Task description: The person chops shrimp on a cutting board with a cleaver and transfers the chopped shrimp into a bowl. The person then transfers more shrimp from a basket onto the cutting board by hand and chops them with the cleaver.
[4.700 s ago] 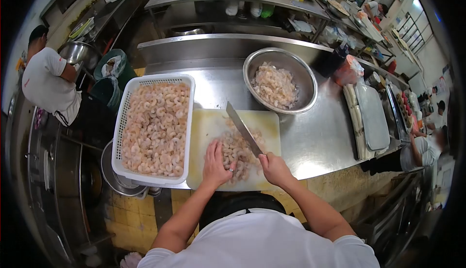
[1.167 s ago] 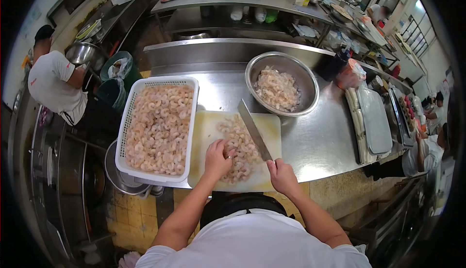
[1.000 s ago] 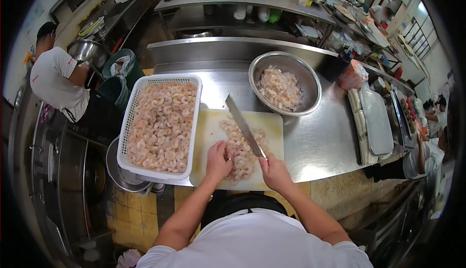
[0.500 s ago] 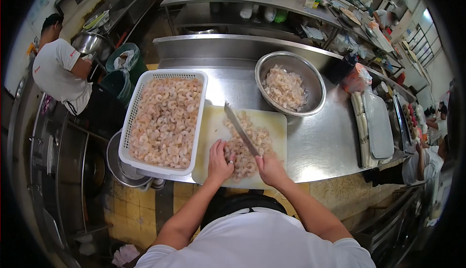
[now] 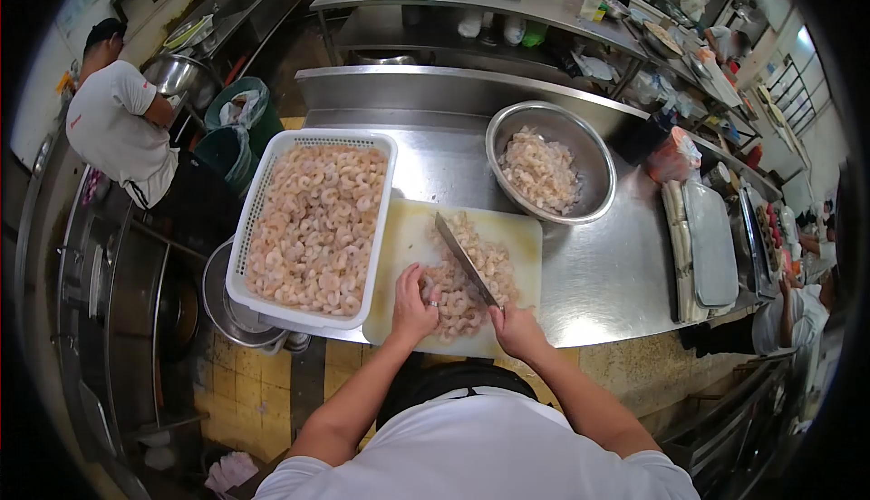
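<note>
My right hand (image 5: pixel 519 330) is closed around the handle of a large kitchen knife (image 5: pixel 466 260). Its long blade points away from me and slants left across a pile of cut shrimp (image 5: pixel 494 263) on a pale cutting board (image 5: pixel 396 245). At the pile's left edge rests my left hand (image 5: pixel 414 308), a ring on one finger, its fingers stretched forward and touching the shrimp. Left of the board stands a white perforated basket (image 5: pixel 391 174) full of peeled shrimp (image 5: pixel 317 228). Beyond the board to the right, a steel bowl (image 5: pixel 603 160) holds shrimp pieces (image 5: pixel 541 169).
A steel counter (image 5: pixel 616 264) with a raised back edge carries everything. Stacked trays (image 5: pixel 709 242) and a bagged item (image 5: pixel 672 156) sit at its right. Under the basket's left side is a metal pot (image 5: pixel 217 292). A co-worker (image 5: pixel 122 129) stands at left near green bins (image 5: pixel 263 120).
The knife and my right hand have shifted slightly toward me and to the right over the pile. My left hand stays at the pile's left edge. The whole view has moved slightly.
</note>
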The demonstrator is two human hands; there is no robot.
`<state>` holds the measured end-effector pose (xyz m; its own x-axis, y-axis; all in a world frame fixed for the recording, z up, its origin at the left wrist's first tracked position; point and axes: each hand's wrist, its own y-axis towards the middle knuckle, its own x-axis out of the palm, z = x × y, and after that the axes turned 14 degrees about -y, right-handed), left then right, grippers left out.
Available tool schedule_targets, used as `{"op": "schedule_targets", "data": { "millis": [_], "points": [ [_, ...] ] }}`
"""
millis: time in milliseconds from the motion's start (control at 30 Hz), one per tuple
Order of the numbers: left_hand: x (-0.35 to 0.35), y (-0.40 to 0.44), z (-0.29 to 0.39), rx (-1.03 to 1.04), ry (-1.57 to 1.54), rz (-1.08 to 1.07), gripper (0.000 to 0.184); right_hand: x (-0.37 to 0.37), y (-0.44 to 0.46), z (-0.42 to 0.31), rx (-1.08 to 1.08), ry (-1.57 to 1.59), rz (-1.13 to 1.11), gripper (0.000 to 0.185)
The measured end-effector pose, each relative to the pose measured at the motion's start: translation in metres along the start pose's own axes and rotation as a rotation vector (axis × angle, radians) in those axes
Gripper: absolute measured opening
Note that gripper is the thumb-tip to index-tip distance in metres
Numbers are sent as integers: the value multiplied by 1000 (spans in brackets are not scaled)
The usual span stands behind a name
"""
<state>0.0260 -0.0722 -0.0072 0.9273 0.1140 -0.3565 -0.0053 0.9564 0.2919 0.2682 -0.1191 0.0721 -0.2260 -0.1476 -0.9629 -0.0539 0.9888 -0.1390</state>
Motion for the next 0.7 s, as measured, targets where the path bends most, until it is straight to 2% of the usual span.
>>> {"op": "schedule_targets", "data": {
  "millis": [100, 200, 300, 467, 700],
  "points": [
    [2, 0, -6, 24, -1, 29, 57, -8, 3, 7, 41, 150, -54, 49],
    [1, 0, -10, 19, -43, 38, 55, -62, -5, -14, 81, 238, -103, 50],
    [1, 0, -8, 10, -33, 35, 53, -84, -10, -26, 90, 248, -92, 48],
    [0, -4, -9, 15, -36, 29, 51, -8, -2, 4, 14, 127, -48, 46],
    [0, 0, -10, 42, -53, 83, 47, -62, -17, -16, 59, 206, -84, 49]
  ]
}}
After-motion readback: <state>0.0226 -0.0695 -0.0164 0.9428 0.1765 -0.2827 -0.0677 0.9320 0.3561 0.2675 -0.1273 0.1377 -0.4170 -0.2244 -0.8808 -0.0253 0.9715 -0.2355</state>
